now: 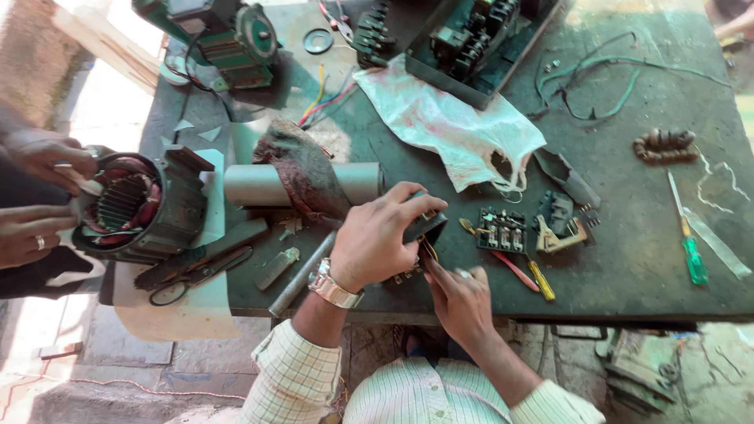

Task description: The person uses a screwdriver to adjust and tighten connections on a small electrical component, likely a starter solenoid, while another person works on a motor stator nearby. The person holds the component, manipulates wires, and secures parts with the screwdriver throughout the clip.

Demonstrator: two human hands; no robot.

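Observation:
My left hand [375, 235], with a metal wristwatch, grips a small black electrical part [426, 226] from above at the near edge of the dark green workbench [628, 259]. My right hand [462, 302] comes up from below, fingers pinched at the underside of the same part, where thin wires show. A black terminal block [503, 229] lies just to the right, with a red-handled screwdriver [514, 269] and a yellow-handled one [540, 280] beside it.
Another person's two hands [35, 196] work on a motor stator housing [141, 206] at the left. Nearby lie scissors [196, 276], a grey cylinder under a rag [302, 177], a white plastic bag [455, 129], a green screwdriver [691, 255], green cables and a black tray of switch parts [479, 39].

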